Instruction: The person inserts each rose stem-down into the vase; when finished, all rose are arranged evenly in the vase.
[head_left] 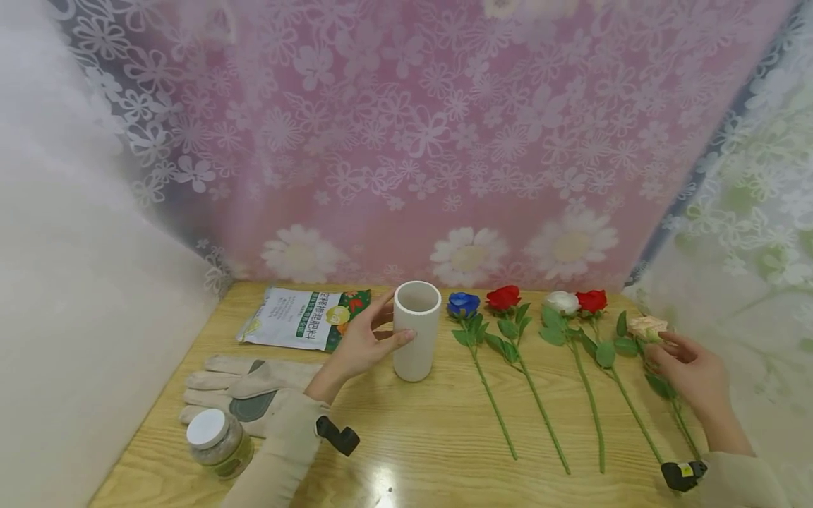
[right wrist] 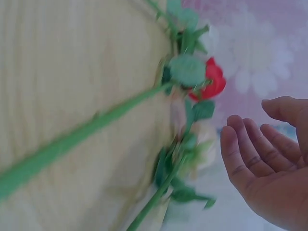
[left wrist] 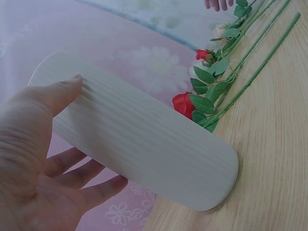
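Observation:
My left hand is at a white ridged cylindrical vase, which stands upright on the table. In the left wrist view, the thumb of that hand lies on one side of the vase and its fingers bend round the other. Over at the right, my right hand hovers by a pale peach rose. The right wrist view shows that hand with relaxed, spread fingers, holding nothing, beside the pale rose and a red rose.
Blue, red, white and another red rose lie right of the vase, stems toward the front. A seed-like packet, beige gloves and a lidded jar lie or stand left. A patterned curtain hangs behind.

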The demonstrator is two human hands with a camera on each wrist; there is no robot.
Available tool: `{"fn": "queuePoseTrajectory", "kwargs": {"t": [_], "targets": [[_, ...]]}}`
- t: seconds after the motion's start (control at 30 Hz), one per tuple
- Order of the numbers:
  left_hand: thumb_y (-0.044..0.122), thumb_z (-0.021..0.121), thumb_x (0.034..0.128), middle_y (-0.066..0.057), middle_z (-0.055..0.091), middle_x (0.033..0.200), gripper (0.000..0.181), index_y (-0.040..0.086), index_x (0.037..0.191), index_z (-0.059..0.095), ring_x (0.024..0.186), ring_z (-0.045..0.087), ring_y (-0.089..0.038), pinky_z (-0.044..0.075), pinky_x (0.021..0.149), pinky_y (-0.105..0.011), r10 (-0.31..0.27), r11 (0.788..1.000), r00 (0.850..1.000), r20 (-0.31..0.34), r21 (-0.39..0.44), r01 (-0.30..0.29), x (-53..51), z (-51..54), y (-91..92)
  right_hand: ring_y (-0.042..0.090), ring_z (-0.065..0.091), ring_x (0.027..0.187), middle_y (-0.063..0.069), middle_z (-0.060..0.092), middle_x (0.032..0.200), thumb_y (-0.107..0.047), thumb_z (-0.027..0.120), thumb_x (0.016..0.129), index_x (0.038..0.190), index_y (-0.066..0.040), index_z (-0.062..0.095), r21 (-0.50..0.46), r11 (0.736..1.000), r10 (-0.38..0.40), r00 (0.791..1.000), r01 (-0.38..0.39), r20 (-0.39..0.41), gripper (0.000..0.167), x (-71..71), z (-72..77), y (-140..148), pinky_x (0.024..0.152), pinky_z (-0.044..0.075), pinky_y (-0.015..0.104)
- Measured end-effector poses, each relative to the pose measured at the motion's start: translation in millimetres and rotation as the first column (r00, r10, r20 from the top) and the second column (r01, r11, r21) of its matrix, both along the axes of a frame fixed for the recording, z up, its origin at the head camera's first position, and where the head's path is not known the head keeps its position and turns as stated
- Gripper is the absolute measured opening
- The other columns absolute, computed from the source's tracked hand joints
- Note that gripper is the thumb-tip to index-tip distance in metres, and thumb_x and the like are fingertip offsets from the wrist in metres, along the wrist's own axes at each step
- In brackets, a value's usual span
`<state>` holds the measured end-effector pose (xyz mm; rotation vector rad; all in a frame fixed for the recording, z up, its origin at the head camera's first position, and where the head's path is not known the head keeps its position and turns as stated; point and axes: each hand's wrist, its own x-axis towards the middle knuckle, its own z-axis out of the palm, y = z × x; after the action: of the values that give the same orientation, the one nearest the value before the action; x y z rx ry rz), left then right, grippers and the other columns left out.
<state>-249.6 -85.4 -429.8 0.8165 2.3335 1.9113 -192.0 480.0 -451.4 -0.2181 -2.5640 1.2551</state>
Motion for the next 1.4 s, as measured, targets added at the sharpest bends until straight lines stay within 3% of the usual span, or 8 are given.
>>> {"fn": "queuePoseTrajectory", "kwargs": {"t": [0.13,0.27,0.37,0.47,0.6,0.7,1.2,1.4], "targets": [[0.018,0.078,0.098,-0.015,0.054,0.157,0.082,0.026,0.167,0.033,0.141,0.057,-0.038,0.054,0.109,-0.06,-0.004,1.0,1.0,0.0,0.003,0.004,-1.5,-2.0,-0.2,-0.017,0.064,0.075,-0.047,0.053,0.092,-0.035,0.069,0.104,0.152,-0.007,0.055,0.024,0.999,-0.022,1.0,0.021,0.022,0.057,9.5,-8.8,15.9,0.062,0.056,0.012],[0.018,0.078,0.0982,-0.016,0.054,0.157,0.082,0.025,0.167,0.033,0.142,0.057,-0.038,0.054,0.109,-0.06,-0.003,1.0,1.0,-0.001,0.0,0.003,-1.1,-1.7,-0.1,-0.018,0.062,0.073,-0.047,0.054,0.088,-0.033,0.07,0.103,0.132,-0.035,0.065,0.019,0.999,-0.045,0.998,0.044,0.044,0.03,15.2,-17.4,27.9,0.06,0.054,0.011],[0.018,0.079,0.0977,-0.016,0.055,0.156,0.083,0.025,0.167,0.033,0.142,0.057,-0.037,0.054,0.109,-0.06,-0.002,1.0,1.0,0.005,0.0,0.002,0.0,-0.5,0.5,-0.013,0.066,0.072,-0.046,0.056,0.086,-0.029,0.07,0.103,0.119,-0.045,0.061,-0.011,0.999,-0.042,0.997,0.043,0.069,0.024,17.7,-22.1,34.7,0.061,0.058,0.016],[0.018,0.079,0.0974,-0.015,0.055,0.155,0.083,0.026,0.166,0.034,0.141,0.057,-0.036,0.054,0.109,-0.059,0.0,1.0,1.0,0.009,0.001,0.0,0.2,-0.2,0.8,-0.007,0.069,0.069,-0.045,0.056,0.085,-0.025,0.07,0.104,0.127,-0.027,0.066,0.003,0.999,-0.04,0.995,0.04,0.096,0.024,18.7,-26.4,39.5,0.06,0.061,0.021],[0.018,0.079,0.0972,-0.014,0.056,0.155,0.082,0.027,0.166,0.035,0.141,0.057,-0.035,0.054,0.109,-0.059,0.009,1.0,1.0,0.01,-0.001,-0.009,-0.3,-0.9,0.6,-0.006,0.068,0.068,-0.043,0.058,0.083,-0.026,0.07,0.103,0.142,0.015,0.053,0.068,0.997,-0.049,0.988,0.04,0.146,0.059,18.3,-30.0,43.9,0.061,0.061,0.023],[0.018,0.079,0.0971,-0.014,0.056,0.154,0.082,0.027,0.166,0.035,0.142,0.057,-0.035,0.054,0.109,-0.059,0.013,1.0,1.0,0.012,-0.002,-0.013,-0.4,-1.0,0.5,-0.009,0.066,0.068,-0.038,0.062,0.084,-0.029,0.07,0.103,0.144,0.021,0.046,0.098,0.994,-0.059,0.98,0.041,0.192,0.069,18.0,-30.5,47.3,0.061,0.061,0.022],[0.021,0.08,0.0965,-0.013,0.058,0.153,0.083,0.029,0.166,0.035,0.141,0.058,-0.034,0.055,0.108,-0.058,0.018,1.0,1.0,0.012,-0.004,-0.018,-0.4,-2.0,-0.2,-0.008,0.055,0.068,0.02,0.079,0.097,-0.03,0.079,0.095,0.133,0.017,0.06,0.293,0.956,-0.11,0.958,0.029,0.264,0.063,12.4,-33.6,54.7,0.059,0.056,0.024],[0.02,0.08,0.0968,-0.014,0.059,0.152,0.083,0.027,0.166,0.034,0.141,0.058,-0.034,0.056,0.107,-0.058,0.011,1.0,1.0,0.004,-0.005,-0.011,-0.8,-1.5,-0.2,-0.003,0.056,0.073,0.02,0.079,0.1,-0.027,0.08,0.093,0.132,0.015,0.061,0.327,0.945,-0.11,0.944,0.003,0.31,0.061,8.6,-34.8,57.1,0.063,0.056,0.029]]}}
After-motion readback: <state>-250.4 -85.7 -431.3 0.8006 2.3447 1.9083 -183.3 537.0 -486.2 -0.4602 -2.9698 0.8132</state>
